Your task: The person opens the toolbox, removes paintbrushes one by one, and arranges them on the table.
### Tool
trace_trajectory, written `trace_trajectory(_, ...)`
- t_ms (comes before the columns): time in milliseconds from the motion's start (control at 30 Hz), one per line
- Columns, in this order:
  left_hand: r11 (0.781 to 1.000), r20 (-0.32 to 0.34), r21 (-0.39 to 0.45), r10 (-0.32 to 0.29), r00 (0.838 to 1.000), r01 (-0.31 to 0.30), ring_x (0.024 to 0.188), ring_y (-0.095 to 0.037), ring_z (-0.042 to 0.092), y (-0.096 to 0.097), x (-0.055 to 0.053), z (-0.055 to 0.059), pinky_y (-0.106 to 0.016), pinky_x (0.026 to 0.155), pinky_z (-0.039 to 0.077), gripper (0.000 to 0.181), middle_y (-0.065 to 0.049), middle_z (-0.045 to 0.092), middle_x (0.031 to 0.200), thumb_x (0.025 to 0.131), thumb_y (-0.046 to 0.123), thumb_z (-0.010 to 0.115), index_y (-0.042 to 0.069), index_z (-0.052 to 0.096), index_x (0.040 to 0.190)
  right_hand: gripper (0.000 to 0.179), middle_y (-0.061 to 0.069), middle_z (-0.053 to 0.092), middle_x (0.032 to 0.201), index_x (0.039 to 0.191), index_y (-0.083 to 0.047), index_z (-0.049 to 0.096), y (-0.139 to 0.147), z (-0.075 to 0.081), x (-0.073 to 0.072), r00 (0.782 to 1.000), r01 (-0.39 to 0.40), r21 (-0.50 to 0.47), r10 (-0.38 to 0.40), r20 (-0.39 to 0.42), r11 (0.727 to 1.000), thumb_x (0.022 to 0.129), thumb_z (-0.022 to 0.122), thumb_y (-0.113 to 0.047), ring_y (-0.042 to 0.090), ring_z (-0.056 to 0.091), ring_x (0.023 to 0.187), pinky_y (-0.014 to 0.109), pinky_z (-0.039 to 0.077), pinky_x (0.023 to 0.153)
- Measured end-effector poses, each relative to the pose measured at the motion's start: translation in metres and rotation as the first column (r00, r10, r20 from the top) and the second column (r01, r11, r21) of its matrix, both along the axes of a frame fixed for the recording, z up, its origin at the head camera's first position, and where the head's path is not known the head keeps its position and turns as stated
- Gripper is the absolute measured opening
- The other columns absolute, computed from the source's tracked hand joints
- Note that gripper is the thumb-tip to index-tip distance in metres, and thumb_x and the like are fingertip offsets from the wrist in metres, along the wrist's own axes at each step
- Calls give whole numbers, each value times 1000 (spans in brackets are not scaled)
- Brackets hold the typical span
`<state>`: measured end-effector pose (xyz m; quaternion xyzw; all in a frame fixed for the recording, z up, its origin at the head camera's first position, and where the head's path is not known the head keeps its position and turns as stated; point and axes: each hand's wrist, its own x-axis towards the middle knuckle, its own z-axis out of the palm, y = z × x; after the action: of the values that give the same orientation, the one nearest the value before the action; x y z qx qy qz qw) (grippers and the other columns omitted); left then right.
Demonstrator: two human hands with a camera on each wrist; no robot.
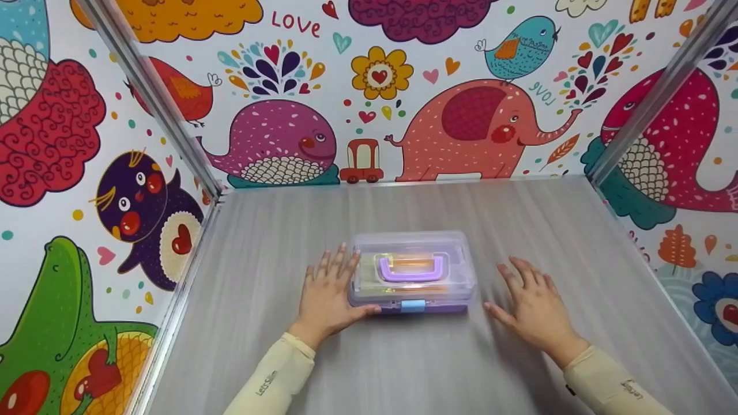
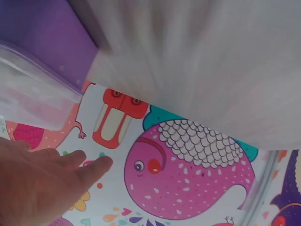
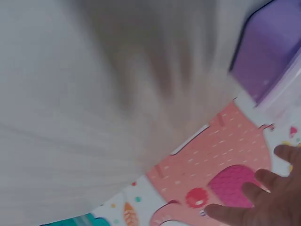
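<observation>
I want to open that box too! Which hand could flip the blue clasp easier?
Probably the left hand: it already touches the box, thumb beside the blue clasp. The right hand lies apart on the table.

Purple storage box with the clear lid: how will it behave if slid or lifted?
The storage box looks like rigid plastic, so it is probably stiff. Low and flat-bottomed on the smooth table, it would likely slide without tipping. The blue latch looks closed, so the lid probably stays on if lifted by the handle.

Glossy clear plastic box (image 1: 412,271); wood-grain table (image 1: 403,369)
</observation>
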<state>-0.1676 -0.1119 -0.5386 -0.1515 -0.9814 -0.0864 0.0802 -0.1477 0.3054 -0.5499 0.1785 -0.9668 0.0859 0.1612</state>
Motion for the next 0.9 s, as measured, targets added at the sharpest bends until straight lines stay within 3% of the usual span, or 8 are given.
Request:
trace_trajectory(133,1000,11,-25,-14,1000,14,147,-41,17,9,-2,-3,-67,110,19,115,-8,17,165,70,91,50,24,24,160,75,21,54,125,131,-4,58,-20,1,8,990,-75,-30,70,-125,997,81,71,-58,40,53,112,60,46,88)
trace_trajectory(267,998,10,-65,-12,1000,13,146,-42,20,15,-4,-4,-66,110,22,113,-7,19,164,72,93,45,25,26,160,63,12,58,106,117,-6,64,-39,2,17,973,-128,-23,121,-194,992,79,72,-56,33,59,90,48,53,64)
trace_trajectory(400,995,4,-95,-15,1000,15,144,-43,25,19,-4,0,-66,110,23,108,-7,22,163,75,91,43,24,28,159,51,5,56,90,100,-10,65,-55,0,26,966,-164,3,162,-200,986,78,73,-55,26,57,72,38,46,44)
trace_trajectory(533,995,-1,-100,-13,1000,13,144,-42,26,20,-5,2,-65,110,23,103,-8,23,163,79,85,48,22,30,158,45,1,54,79,86,-12,63,-74,-6,29,970,-183,-5,180,-161,983,79,75,-55,23,56,64,37,45,42)
trace_trajectory(633,996,-8,-93,-12,1000,12,143,-41,27,21,-7,1,-64,110,24,100,-9,24,163,80,81,53,21,32,157,41,-4,54,72,80,-14,62,-90,-13,29,981,-182,-61,176,-86,981,82,75,-53,16,53,59,35,44,45)
trace_trajectory(733,997,-12,-71,-15,1000,14,142,-41,31,21,-8,-1,-63,109,27,99,-8,23,163,80,77,58,20,33,157,37,-10,49,66,79,-15,66,-105,-20,28,984,-144,-158,158,80,977,87,73,-50,8,47,55,30,39,47)
trace_trajectory(800,998,-17,-51,-21,1000,20,139,-40,35,21,-8,-3,-61,108,30,99,-9,23,163,80,76,60,20,34,157,35,-12,47,62,79,-16,67,-114,-23,26,967,-85,-222,134,218,971,90,70,-49,5,43,53,28,37,47)
trace_trajectory(900,999,-26,1,-38,999,38,136,-38,42,21,-8,-7,-58,106,34,99,-11,23,162,80,74,63,18,34,157,37,-13,47,59,77,-18,65,-124,-25,22,910,26,-295,100,402,955,94,64,-50,5,42,51,29,36,47)
